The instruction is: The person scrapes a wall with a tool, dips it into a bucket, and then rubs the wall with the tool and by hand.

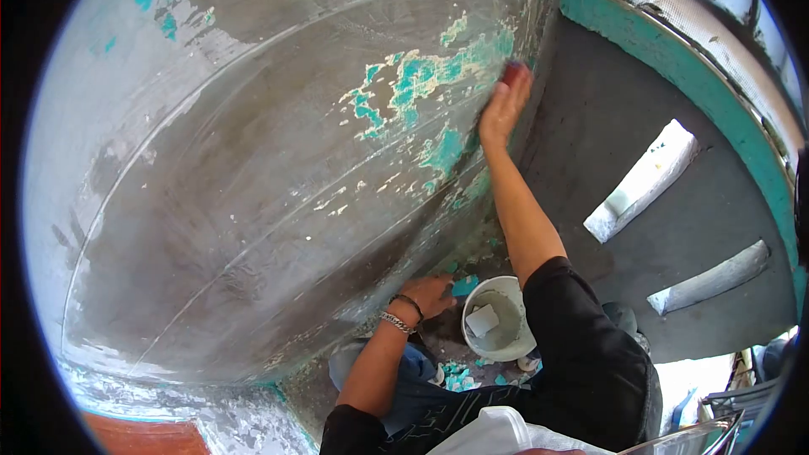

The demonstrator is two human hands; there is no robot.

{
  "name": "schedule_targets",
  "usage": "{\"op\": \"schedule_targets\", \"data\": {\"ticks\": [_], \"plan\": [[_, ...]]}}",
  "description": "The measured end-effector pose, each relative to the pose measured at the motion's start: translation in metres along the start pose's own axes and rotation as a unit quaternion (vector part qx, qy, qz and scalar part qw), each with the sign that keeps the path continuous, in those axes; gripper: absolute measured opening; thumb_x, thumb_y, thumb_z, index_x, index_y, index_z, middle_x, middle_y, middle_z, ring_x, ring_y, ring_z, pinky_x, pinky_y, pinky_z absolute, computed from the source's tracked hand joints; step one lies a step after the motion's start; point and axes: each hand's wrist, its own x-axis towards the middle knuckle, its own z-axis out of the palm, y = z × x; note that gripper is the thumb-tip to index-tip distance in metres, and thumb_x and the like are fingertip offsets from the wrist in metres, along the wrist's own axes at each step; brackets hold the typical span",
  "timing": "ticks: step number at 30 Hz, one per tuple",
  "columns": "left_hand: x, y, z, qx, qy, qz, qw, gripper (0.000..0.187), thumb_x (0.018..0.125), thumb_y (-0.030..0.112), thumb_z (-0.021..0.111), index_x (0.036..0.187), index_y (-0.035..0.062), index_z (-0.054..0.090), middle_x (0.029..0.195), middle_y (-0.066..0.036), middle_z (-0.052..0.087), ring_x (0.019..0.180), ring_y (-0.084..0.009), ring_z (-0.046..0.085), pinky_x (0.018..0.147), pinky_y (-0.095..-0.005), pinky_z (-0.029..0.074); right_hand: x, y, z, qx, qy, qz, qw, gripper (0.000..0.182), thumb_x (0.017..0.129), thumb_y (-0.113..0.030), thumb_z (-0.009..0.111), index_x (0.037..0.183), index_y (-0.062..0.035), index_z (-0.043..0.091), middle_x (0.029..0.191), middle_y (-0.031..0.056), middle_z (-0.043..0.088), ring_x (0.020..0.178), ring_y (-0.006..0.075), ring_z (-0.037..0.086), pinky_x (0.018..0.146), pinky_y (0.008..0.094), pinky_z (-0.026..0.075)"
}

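My right hand [500,115] is raised against the grey wall [253,160], close to the corner. Its fingers are closed round a small dark red block [511,76], blurred and partly hidden, pressed at the wall beside patches of turquoise paint [417,76]. Low down near the wall's base is my left hand [430,295], fingers apart, with a bracelet at the wrist. A turquoise paint flake [464,286] shows just past its fingertips. Right beside that hand stands a white bucket [472,339] with a pale, flat-sided piece [482,321] inside.
Turquoise chips [459,377] lie on the floor by my feet. The adjoining dark wall [590,101] on the right has two openings, a larger one [645,181] and a narrower one [710,276], and a turquoise band [708,67] along its edge. A reddish-brown surface [143,436] shows at lower left.
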Motion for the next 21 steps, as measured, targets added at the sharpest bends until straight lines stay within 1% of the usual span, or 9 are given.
{"op": "schedule_targets", "data": {"ticks": [3,6,7,9,11,14,16,19,21], "plan": [[0.007,-0.017,0.005,0.032,0.011,-0.017,0.999,0.055,0.083,0.041,0.059,0.127,0.0097,0.048,0.100,-0.018,0.065,0.097,-0.0354,0.061,0.082,-0.0445,0.047,-0.009,-0.017,0.009,0.007,0.017,0.067,0.998,0.052,0.098,-0.029,0.035,0.143,-0.0049,0.028,0.147,0.0235,0.022,0.135,0.0413,0.022,0.110,0.0464,0.016],[0.010,-0.014,0.000,0.039,0.001,-0.028,0.999,0.056,0.083,0.041,0.058,0.127,0.0099,0.049,0.102,-0.017,0.064,0.098,-0.0353,0.060,0.083,-0.0445,0.047,0.017,-0.101,0.005,0.073,-0.085,-0.247,0.963,0.053,0.095,-0.029,0.040,0.142,-0.0048,0.033,0.146,0.0255,0.026,0.134,0.0424,0.025,0.110,0.0502,0.014],[0.006,-0.014,0.000,0.035,-0.010,-0.048,0.998,0.056,0.082,0.042,0.058,0.128,0.0098,0.048,0.102,-0.017,0.064,0.099,-0.0353,0.060,0.083,-0.0445,0.047,0.040,-0.108,0.008,0.017,-0.081,-0.266,0.961,0.050,0.094,-0.028,0.043,0.140,-0.0063,0.038,0.145,0.0236,0.029,0.132,0.0416,0.029,0.109,0.0507,0.016],[-0.001,-0.023,0.011,0.031,0.011,-0.025,0.999,0.057,0.082,0.042,0.058,0.128,0.0098,0.048,0.103,-0.018,0.064,0.099,-0.0355,0.060,0.083,-0.0447,0.047,0.106,-0.107,0.013,-0.055,-0.010,-0.277,0.959,0.046,0.094,-0.027,0.043,0.137,-0.0080,0.044,0.141,0.0207,0.037,0.127,0.0398,0.036,0.107,0.0485,0.022],[-0.004,-0.029,0.018,0.014,0.036,-0.007,0.999,0.058,0.082,0.042,0.058,0.129,0.0097,0.047,0.104,-0.018,0.063,0.100,-0.0357,0.059,0.084,-0.0449,0.046,0.145,-0.081,0.021,-0.025,0.021,-0.247,0.968,0.045,0.094,-0.027,0.043,0.135,-0.0084,0.046,0.139,0.0198,0.040,0.124,0.0387,0.040,0.105,0.0469,0.025],[-0.004,-0.030,0.006,0.015,0.016,-0.009,1.000,0.053,0.083,0.039,0.060,0.125,0.0086,0.048,0.110,-0.018,0.062,0.102,-0.0347,0.059,0.084,-0.0452,0.046,0.111,-0.035,0.016,-0.046,0.099,-0.159,0.981,0.043,0.091,-0.028,0.049,0.128,-0.0067,0.053,0.132,0.0213,0.046,0.111,0.0391,0.047,0.097,0.0474,0.033],[-0.006,-0.024,-0.004,0.029,-0.036,-0.073,0.996,0.054,0.083,0.038,0.060,0.125,0.0079,0.048,0.111,-0.018,0.062,0.102,-0.0346,0.059,0.085,-0.0451,0.046,0.054,-0.002,0.009,-0.073,0.098,-0.123,0.985,0.042,0.092,-0.029,0.048,0.126,-0.0056,0.054,0.129,0.0222,0.048,0.108,0.0401,0.048,0.095,0.0471,0.035],[0.002,-0.027,0.008,0.020,-0.022,-0.041,0.999,0.055,0.083,0.040,0.059,0.126,0.0080,0.048,0.110,-0.018,0.062,0.102,-0.0344,0.059,0.085,-0.0446,0.046,0.079,-0.013,0.009,-0.087,0.090,-0.116,0.985,0.042,0.093,-0.032,0.046,0.125,-0.0054,0.055,0.125,0.0229,0.049,0.109,0.0408,0.046,0.094,0.0461,0.035],[0.004,-0.028,0.012,0.001,-0.018,-0.020,1.000,0.055,0.082,0.040,0.059,0.125,0.0080,0.048,0.109,-0.018,0.062,0.102,-0.0344,0.059,0.085,-0.0445,0.046,0.146,-0.039,0.017,-0.054,0.094,-0.131,0.985,0.043,0.093,-0.033,0.045,0.125,-0.0062,0.055,0.125,0.0233,0.048,0.112,0.0408,0.044,0.094,0.0463,0.035]]}}
